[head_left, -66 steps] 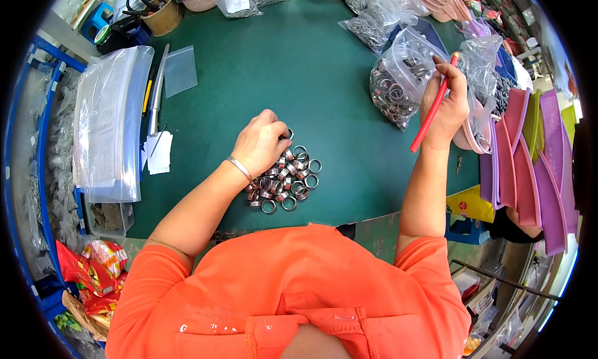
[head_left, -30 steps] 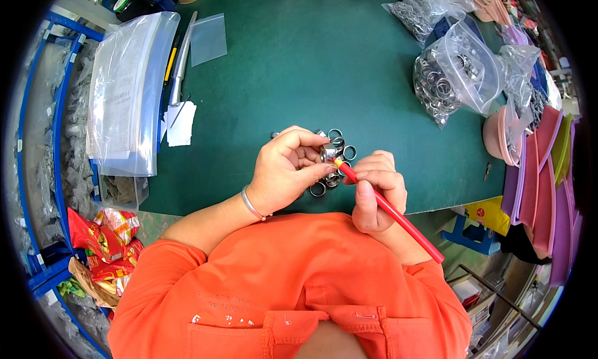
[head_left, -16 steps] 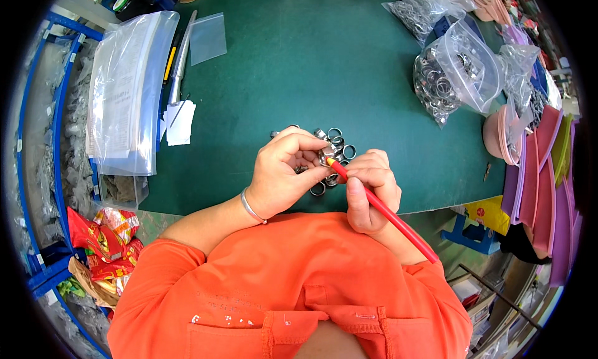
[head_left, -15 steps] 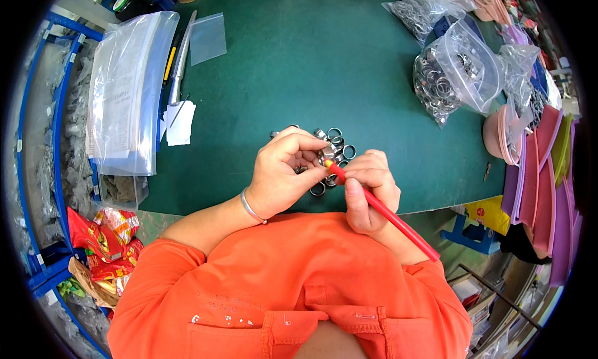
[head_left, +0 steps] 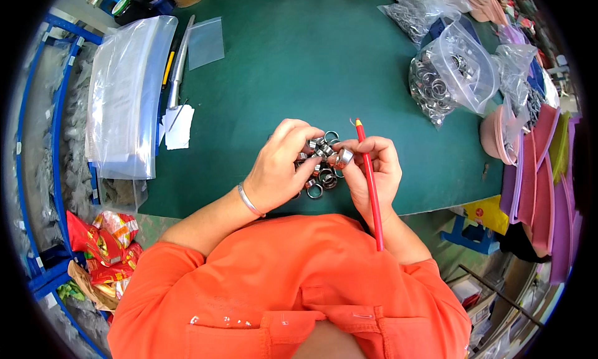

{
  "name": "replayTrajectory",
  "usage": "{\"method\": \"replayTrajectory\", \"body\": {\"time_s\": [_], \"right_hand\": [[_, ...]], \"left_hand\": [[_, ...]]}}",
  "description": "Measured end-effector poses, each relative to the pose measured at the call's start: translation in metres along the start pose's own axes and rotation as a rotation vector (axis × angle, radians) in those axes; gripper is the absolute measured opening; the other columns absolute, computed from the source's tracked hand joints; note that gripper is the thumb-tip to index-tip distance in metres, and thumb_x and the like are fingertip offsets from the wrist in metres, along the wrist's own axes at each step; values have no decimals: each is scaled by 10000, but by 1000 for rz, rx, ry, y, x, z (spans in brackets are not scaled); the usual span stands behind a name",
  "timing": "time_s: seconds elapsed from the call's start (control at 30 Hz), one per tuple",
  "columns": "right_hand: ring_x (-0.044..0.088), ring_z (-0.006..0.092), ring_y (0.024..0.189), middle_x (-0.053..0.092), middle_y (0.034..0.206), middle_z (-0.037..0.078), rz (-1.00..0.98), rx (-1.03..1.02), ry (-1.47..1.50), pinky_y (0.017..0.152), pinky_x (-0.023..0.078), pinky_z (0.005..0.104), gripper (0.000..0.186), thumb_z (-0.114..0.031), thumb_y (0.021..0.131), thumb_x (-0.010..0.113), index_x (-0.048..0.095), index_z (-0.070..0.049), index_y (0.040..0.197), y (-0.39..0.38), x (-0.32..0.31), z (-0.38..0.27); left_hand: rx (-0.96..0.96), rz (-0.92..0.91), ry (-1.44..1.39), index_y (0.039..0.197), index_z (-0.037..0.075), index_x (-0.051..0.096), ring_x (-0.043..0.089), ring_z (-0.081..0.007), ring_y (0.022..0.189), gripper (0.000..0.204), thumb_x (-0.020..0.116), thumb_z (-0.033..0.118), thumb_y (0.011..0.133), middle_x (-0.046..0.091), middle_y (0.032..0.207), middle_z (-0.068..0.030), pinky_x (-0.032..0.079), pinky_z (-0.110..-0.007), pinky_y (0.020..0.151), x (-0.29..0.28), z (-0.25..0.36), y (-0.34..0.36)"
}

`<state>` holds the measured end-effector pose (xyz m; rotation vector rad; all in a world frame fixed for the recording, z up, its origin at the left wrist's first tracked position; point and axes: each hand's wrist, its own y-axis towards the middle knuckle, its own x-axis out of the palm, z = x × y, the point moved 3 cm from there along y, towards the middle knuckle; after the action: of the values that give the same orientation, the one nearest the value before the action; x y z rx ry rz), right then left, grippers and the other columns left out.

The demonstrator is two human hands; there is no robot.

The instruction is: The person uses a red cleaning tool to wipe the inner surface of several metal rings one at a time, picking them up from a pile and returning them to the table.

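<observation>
1. Pinching one metal ring (head_left: 344, 157): right hand (head_left: 378, 169), thumb and forefinger closed on it, just right of the ring pile (head_left: 326, 178), which serves as landmark.
2. Same right hand also keeps a red pencil (head_left: 372, 194), lying across the fingers; tip points away from the body, beyond the pile's right side, tail end runs back toward the orange shirt (head_left: 299, 265).
3. Right forearm (head_left: 405, 237) angles in from the near right of the pile, wrist bent inward.
4. Left hand (head_left: 279, 164) at the pile's left edge, back of hand up, fingers curved over the rings. Thumb and forefinger well parted, nothing gripped between; rings show in the gap. Contact of the remaining fingers hidden.
5. Left forearm (head_left: 215, 215) slants in from near left of the pile; silver bracelet (head_left: 248, 201) at the wrist.
6. Pile rests on the green tabletop (head_left: 280, 66). Clear bag of rings (head_left: 433, 88) well beyond it, to the right.
</observation>
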<state>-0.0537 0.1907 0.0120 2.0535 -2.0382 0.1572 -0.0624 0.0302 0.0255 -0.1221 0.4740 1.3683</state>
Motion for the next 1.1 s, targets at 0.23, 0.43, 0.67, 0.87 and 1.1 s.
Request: {"method": "replayTrajectory", "body": {"time_s": [0.23, 0.43, 0.67, 0.87, 1.1], "right_hand": [[642, 125, 818, 652, 978, 161, -20, -61, -76, 714, 548, 245, 277, 154, 833, 546, 425, -10, 1021, 1, -7, -1], [667, 211, 786, 669, 925, 177, 64, -667, -491, 744, 533, 304, 279, 156, 733, 622, 502, -18, 914, 35, -32, -40], [667, 232, 859, 688, 997, 129, 519, -892, -1146, 789, 515, 320, 200, 69, 804, 578, 584, -18, 985, 118, -106, -107], [655, 240, 836, 664, 903, 159, 198, -881, -770, 785, 510, 330, 145, 80, 792, 607, 570, -4, 905, 73, -51, -78], [661, 258, 813, 667, 902, 140, -273, -518, -477, 727, 537, 312, 259, 116, 716, 681, 570, -22, 904, 23, 0, -20]], "left_hand": [[198, -170, 473, 865, 48, 654, 550, -282, 834, 217, 765, 124, 695, 592, 937, -76, 450, -369, 730, 12, -20, 9], [166, -170, 478, 820, 68, 655, 545, -252, 806, 175, 762, 154, 712, 595, 858, -38, 426, -360, 715, 11, -25, 11], [186, -196, 454, 793, 85, 628, 552, -243, 836, 157, 752, 90, 697, 588, 893, -33, 422, -365, 746, 8, -21, 9], [146, -43, 130, 786, 42, 612, 598, -225, 863, 151, 740, -1, 719, 589, 984, -97, 475, -327, 754, 3, -15, 5], [-215, -57, -923, 1248, -50, 507, 593, -175, 1030, 415, 632, -62, 852, 577, 1138, -121, 501, -296, 894, 8, -15, -8]]}}
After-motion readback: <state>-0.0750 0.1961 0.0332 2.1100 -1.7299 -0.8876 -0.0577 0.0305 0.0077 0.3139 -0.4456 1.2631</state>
